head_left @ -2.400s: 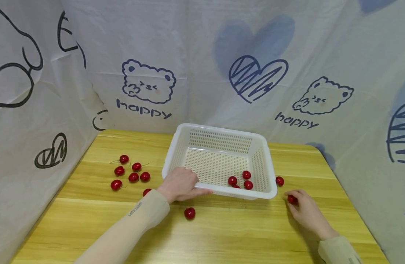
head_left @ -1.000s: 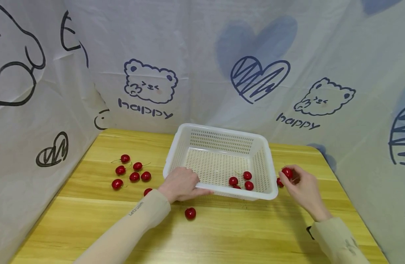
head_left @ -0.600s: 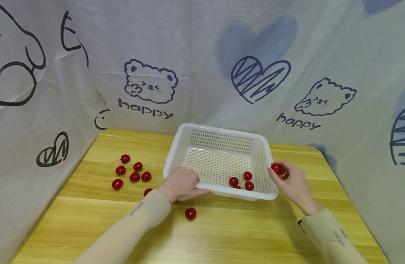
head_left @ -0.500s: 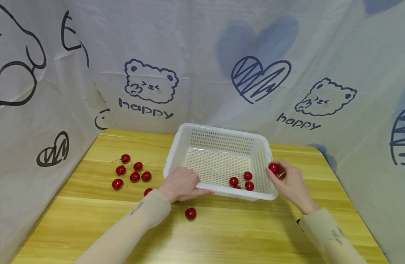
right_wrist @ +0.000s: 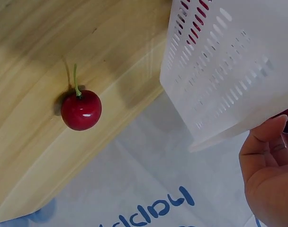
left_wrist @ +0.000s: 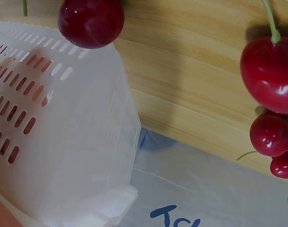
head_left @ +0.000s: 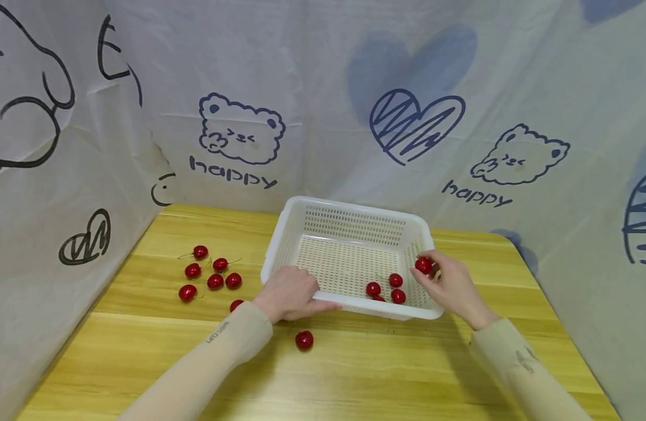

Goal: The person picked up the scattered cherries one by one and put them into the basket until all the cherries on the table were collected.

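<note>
A white perforated basket (head_left: pixel 349 303) stands on the table, and my left hand (head_left: pixel 290 294) grips its near rim toward the left corner. Between thumb and fingers of my right hand (head_left: pixel 452 285) is a red cherry (head_left: pixel 423 265), held over the basket's right side. In the right wrist view, part of that hand (right_wrist: pixel 272 165) shows with the held cherry at the frame's edge. Several cherries (head_left: pixel 395 280) lie in the basket's near right part. One stemmed cherry (right_wrist: pixel 81 110) sits on the table outside the basket; my right hand hides it in the head view.
Several loose cherries (head_left: pixel 215 281) lie on the table left of the basket. A single cherry (head_left: pixel 304 340) is in front of the basket, and another (head_left: pixel 236 305) is partly behind my left sleeve. Printed cloth (head_left: pixel 323 146) hangs along the back edge of the wooden table (head_left: pixel 365 374).
My right hand has picked a cherry up from the table at the right and carried it up and left, over the basket's right rim. My left hand keeps its place.
</note>
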Motion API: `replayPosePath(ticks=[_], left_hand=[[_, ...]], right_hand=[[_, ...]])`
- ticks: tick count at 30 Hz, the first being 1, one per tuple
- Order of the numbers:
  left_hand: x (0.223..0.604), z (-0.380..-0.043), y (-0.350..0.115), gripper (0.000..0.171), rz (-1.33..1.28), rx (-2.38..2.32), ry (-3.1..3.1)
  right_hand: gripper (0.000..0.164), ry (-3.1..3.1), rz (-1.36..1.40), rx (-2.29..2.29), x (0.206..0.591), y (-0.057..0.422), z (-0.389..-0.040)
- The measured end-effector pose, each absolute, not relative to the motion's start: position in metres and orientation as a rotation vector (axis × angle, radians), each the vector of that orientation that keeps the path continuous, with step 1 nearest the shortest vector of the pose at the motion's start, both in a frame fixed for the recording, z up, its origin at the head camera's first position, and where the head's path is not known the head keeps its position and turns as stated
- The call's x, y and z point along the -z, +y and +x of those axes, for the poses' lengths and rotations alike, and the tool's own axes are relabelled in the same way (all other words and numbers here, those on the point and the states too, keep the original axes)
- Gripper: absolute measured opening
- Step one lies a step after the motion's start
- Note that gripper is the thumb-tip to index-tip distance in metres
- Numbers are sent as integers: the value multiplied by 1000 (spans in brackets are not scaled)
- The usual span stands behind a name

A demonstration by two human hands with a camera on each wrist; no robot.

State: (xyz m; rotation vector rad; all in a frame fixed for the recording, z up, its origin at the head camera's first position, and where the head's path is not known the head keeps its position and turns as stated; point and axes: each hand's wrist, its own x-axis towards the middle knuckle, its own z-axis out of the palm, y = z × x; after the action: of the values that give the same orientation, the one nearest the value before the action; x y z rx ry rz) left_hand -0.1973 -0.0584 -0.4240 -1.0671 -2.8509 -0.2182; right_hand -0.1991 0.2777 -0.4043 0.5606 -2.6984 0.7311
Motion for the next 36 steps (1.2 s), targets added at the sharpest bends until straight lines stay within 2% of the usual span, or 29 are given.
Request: replayPosePath(ticks=[15,36], left_hand=[[423,-197,-58,61,-1070,245,-2873],[424,-198,-59,63,-1071,264,-2865]], right_hand=[[31,-2760,681,-696,401,280,-217],[39,-2804,638,-615,402,278,-221]])
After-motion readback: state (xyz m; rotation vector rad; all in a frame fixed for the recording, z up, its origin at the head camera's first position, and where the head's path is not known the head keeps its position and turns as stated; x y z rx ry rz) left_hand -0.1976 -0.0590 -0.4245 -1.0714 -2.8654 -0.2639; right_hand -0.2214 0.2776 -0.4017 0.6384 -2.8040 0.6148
